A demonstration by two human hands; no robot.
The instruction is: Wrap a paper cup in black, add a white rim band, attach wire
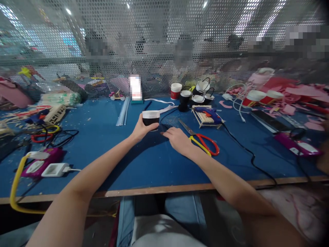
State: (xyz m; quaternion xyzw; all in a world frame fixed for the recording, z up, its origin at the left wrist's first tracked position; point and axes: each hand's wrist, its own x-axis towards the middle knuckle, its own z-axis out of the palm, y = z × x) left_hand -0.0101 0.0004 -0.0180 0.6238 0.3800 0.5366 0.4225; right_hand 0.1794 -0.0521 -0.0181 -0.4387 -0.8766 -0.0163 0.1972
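My left hand (139, 130) is wrapped round a small paper cup (151, 118), white at the top with a black band below. To its right my right hand (177, 138) has its fingers pressed together, close to the cup but apart from it. A dark thin piece (164, 127) shows at those fingertips; whether it is held cannot be made out. Scissors (199, 139) with one red and one yellow handle lie partly open beside my right wrist. A white strip (164, 109) runs across the table behind the cup.
Behind stand several black-wrapped cups (184, 99) and a red cup (175, 91). A blue glue gun (212, 115) rests on a stick rack (202, 118), its cord trailing right. Clear glue sticks (123, 111), a phone (136, 88) and a purple power strip (42, 163) are leftward. Perforated metal (159, 44) bounds the back.
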